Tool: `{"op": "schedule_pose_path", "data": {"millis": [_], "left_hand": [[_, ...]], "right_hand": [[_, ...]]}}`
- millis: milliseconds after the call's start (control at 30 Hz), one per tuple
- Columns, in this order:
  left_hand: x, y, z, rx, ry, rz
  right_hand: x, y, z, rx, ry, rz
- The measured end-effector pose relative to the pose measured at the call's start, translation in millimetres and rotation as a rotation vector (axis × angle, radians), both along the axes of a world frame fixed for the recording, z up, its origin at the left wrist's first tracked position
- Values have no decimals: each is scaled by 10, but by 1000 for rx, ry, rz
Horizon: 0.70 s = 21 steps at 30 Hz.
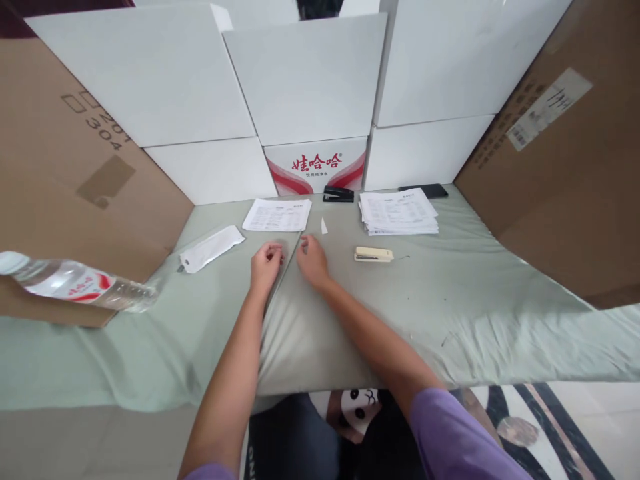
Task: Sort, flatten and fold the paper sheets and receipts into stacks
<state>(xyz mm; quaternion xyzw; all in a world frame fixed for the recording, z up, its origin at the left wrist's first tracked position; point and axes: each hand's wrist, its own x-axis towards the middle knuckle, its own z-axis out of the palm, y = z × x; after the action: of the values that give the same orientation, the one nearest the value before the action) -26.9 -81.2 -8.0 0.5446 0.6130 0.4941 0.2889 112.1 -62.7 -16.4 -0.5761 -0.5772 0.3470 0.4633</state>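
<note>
My left hand (267,267) rests on the green cloth left of a crease, fingers curled in loosely and nothing visible in them. Just across the crease lies my right hand (313,261), its fingers also bent inward, with no object showing. The hands are close but apart. A cream stapler (373,254) lies right of my right hand. Beyond the hands are a small white paper triangle (324,227) and a black stapler (339,194). One stack of printed sheets (277,215) lies beyond my left hand; a thicker stack of printed sheets (399,212) is at the right.
White boxes (305,80) wall off the back. Brown cardboard panels stand at the left (100,193) and right (565,180). A water bottle (80,283) is at the left, near a white packet (213,249). A dark phone (434,191) lies behind the right stack.
</note>
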Motion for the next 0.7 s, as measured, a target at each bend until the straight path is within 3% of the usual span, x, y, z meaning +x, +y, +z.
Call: {"op": "schedule_pose_path", "data": {"millis": [167,267,500,700], "left_hand": [[43,36,-19,126,439,0],[111,196,1,135,589,-18],[276,877,-59,-43,584,-126],[390,951,-138,30,671,-10]], "right_hand": [[106,16,-108,48,121,-58],[117,28,-115,62,168,-55],[117,39,-114,78,266,-87],[134,49,-94,59,310,-107]]}}
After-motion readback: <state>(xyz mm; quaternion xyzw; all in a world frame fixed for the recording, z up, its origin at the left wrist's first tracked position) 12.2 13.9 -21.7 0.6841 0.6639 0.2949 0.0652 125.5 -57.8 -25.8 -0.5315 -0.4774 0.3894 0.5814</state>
